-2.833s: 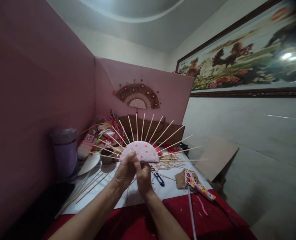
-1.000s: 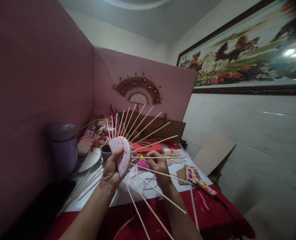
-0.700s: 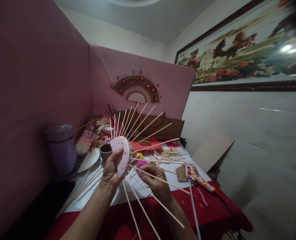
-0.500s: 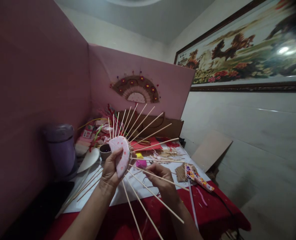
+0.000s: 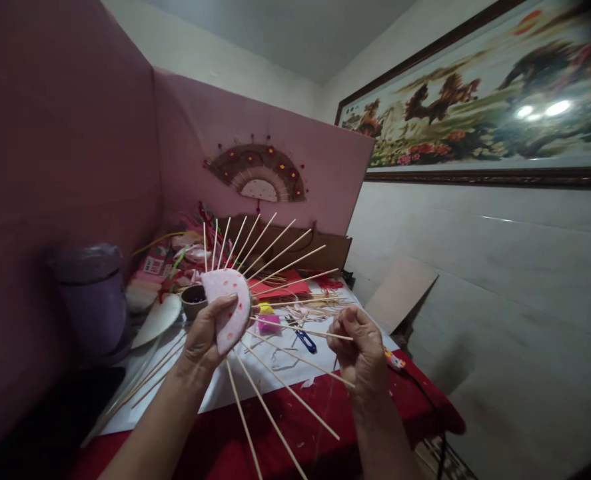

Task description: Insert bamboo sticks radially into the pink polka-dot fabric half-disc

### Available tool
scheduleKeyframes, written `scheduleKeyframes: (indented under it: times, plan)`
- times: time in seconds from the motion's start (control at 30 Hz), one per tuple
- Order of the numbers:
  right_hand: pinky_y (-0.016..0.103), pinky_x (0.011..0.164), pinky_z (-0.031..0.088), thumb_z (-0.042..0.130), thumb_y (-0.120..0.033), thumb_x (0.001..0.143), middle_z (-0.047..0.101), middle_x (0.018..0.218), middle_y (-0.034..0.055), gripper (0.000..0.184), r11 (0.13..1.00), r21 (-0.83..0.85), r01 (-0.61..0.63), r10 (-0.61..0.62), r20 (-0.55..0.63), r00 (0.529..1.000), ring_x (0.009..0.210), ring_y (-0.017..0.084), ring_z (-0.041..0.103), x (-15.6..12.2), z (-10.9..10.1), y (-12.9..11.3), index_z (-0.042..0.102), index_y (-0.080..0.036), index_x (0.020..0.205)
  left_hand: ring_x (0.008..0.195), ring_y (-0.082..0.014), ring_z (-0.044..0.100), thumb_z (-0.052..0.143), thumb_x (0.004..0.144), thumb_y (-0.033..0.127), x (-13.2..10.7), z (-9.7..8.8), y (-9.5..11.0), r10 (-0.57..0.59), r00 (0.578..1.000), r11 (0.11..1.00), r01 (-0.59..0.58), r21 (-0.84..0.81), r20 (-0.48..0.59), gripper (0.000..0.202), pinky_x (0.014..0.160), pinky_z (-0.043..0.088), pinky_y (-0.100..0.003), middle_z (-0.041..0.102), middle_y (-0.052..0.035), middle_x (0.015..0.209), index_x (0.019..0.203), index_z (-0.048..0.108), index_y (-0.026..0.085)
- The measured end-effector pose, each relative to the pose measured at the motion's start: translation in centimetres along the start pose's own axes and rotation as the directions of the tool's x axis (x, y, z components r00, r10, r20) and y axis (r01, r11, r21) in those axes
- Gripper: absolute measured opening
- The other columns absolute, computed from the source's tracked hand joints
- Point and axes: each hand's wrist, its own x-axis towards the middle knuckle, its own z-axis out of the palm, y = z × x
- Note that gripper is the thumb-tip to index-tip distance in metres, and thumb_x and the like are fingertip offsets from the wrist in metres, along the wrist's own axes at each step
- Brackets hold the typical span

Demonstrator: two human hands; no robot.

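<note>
My left hand [image 5: 202,343] is closed on a fan frame, its thumb pressed on a pink half-round base [image 5: 232,283] with red dots. Thin wooden sticks [image 5: 289,288] spread out from the curved edge of this base, up, right and down. To the right, near the outer ends of some sticks, my right hand [image 5: 365,353] is raised with its fingers pinched together. Anything between those fingertips is too fine to make out. Behind the frame, a blue-handled tool [image 5: 305,340] lies on white paper [image 5: 285,367], close to a magenta block [image 5: 268,324].
A finished fan [image 5: 260,170] hangs on the pink panel ahead. A dark cup [image 5: 194,303], a white half-round piece [image 5: 158,323] and a lidded purple container [image 5: 92,300] stand left. Loose sticks [image 5: 320,308] and red paper [image 5: 285,285] lie behind. A red cloth [image 5: 410,393] covers the table.
My right hand has moved right and up from near the base of the sticks to their outer ends, uncovering the blue-handled tool. My left hand keeps its hold. The view has shifted slightly right.
</note>
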Motion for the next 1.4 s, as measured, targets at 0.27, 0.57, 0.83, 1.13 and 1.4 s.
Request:
scheduleKeyframes:
  times: [0.27, 0.57, 0.83, 1.13, 1.4]
  plan:
    - [0.024, 0.048, 0.034, 0.068, -0.027, 0.067, 0.047, 0.056, -0.0036, 0.016, 0.737, -0.450, 0.504, -0.627, -0.180, 0.758, 0.051, 0.010, 0.044, -1.0, -1.1, 1.6, 0.056, -0.016, 0.065, 0.057, -0.0180, 0.067, 0.050, 0.070, 0.003, 0.1, 0.0, -0.1, 0.014, 0.999, 1.000, -0.013, 0.019, -0.038, 0.017, 0.062, 0.056, -0.028, 0.071, -0.0096, 0.066, 0.080, 0.062, 0.010]
    - [0.022, 0.042, 0.021, 0.062, -0.035, 0.072, 0.031, 0.049, -0.0070, 0.025, 0.952, -0.300, 0.056, -0.042, 0.052, 0.998, 0.043, 0.007, 0.025, -2.1, -1.3, 4.1, 0.048, -0.018, 0.059, 0.048, -0.0170, 0.064, 0.046, 0.075, 0.005, 0.2, 0.0, 0.3, -0.005, 0.996, 0.989, -0.009, -0.146, -0.093, 0.015, 0.060, 0.057, -0.032, 0.069, -0.0083, 0.058, 0.077, 0.060, 0.010]
    - [0.022, 0.047, 0.025, 0.056, -0.031, 0.075, 0.038, 0.050, -0.0046, 0.026, 0.653, -0.753, 0.081, 0.206, 0.279, 0.938, 0.051, 0.009, 0.033, -3.3, -0.4, 6.7, 0.048, -0.017, 0.055, 0.053, -0.0192, 0.066, 0.044, 0.079, 0.011, -0.2, 0.2, 0.7, -0.018, 0.999, 0.980, 0.009, -0.197, -0.045, 0.017, 0.061, 0.056, -0.033, 0.069, -0.0109, 0.060, 0.078, 0.061, 0.009]
    - [0.022, 0.050, 0.026, 0.055, -0.025, 0.073, 0.044, 0.050, -0.0050, 0.020, 0.554, -0.821, 0.141, 0.317, 0.364, 0.876, 0.052, 0.009, 0.038, -3.7, 0.2, 6.7, 0.052, -0.017, 0.055, 0.064, -0.0213, 0.068, 0.044, 0.080, 0.014, -1.0, 0.8, 0.4, -0.009, 1.000, 0.976, 0.014, -0.215, 0.028, 0.019, 0.068, 0.055, -0.036, 0.070, -0.0104, 0.065, 0.079, 0.063, 0.010]
    - [0.022, 0.050, 0.027, 0.054, -0.030, 0.073, 0.047, 0.050, -0.0038, 0.022, 0.483, -0.870, 0.102, 0.208, 0.227, 0.951, 0.052, 0.011, 0.042, -2.6, -0.4, 6.9, 0.051, -0.019, 0.053, 0.054, -0.0195, 0.066, 0.044, 0.081, 0.016, -0.7, 0.6, 0.3, -0.030, 0.997, 0.991, 0.038, -0.127, 0.064, 0.019, 0.059, 0.056, -0.031, 0.070, -0.0108, 0.063, 0.083, 0.062, 0.009]
